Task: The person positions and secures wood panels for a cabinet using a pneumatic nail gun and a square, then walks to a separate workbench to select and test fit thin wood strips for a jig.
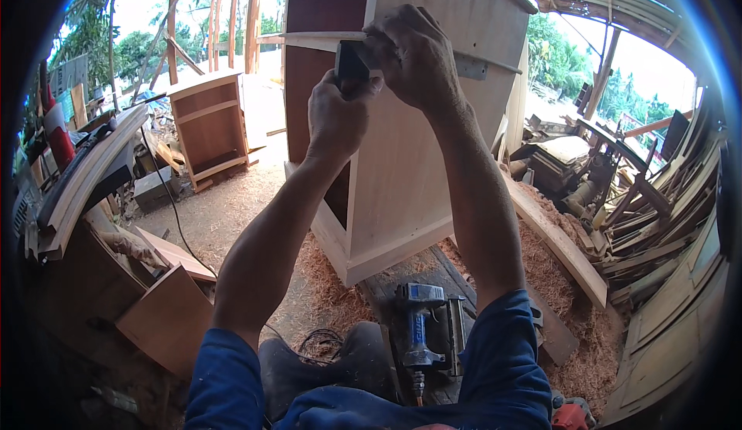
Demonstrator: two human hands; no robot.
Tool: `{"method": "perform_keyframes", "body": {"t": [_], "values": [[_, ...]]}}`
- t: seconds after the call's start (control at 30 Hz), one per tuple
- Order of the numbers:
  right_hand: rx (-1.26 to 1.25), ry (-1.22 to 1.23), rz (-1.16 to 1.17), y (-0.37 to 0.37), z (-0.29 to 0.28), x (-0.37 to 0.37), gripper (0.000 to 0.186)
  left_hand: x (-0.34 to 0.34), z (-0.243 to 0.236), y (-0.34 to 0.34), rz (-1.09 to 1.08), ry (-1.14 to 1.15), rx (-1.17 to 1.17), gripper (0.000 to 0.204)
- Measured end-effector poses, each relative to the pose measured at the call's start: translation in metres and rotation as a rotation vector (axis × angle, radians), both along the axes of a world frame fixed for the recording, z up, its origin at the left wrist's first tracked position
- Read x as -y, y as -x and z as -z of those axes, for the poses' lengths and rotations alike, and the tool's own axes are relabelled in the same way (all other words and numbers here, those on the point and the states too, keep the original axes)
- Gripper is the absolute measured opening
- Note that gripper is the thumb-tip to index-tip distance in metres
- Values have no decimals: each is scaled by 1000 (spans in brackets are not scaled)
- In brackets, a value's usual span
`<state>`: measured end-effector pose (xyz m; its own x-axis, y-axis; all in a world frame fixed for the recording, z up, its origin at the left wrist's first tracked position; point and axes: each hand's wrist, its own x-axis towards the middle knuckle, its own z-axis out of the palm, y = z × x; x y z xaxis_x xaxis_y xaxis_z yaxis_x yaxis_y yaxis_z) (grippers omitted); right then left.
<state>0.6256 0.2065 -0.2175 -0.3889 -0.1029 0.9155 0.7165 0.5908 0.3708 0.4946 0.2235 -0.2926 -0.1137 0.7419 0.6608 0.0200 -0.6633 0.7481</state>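
Black block (pixel 350 60): while left hand (pixel 336 121) clasped its lower end, likely for control, it sat at the cabinet (pixel 398 186) front edge; long axis near-upright in view, free end up.
Right hand (pixel 413 55): fingers curled beside it, hold unclear.
Nail gun (pixel 420 328): lay near cabinet bottom corner, presumably for reach.

Passable gap between tall cabinet (pixel 410 175) and small cabinet (pixel 212 130); nail gun (pixel 419 325) obstructs bench (pixel 379 295).

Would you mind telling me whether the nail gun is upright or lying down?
Lying down: the nail gun rests on the dark bench, side facing up.
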Motion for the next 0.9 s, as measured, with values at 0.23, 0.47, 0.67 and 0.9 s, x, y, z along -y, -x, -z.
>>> {"method": "perform_keyframes", "body": {"t": [0.23, 0.47, 0.67, 0.9], "values": [[16, 8, 56, -11, -5, 3, 17, -3, -3, -9, -93, -106, -65, 32], [-189, 336, 143, -46, 43, 74, 23, -3, 2, -14, 70, -94, 54, 20], [208, 1267, 705, -36, 246, 191, 46, 5, 1, -2, 233, -22, 152, 14], [-97, 1583, 842, -15, 344, 224, 54, -6, 4, -16, -28, -105, -26, 32]]}}
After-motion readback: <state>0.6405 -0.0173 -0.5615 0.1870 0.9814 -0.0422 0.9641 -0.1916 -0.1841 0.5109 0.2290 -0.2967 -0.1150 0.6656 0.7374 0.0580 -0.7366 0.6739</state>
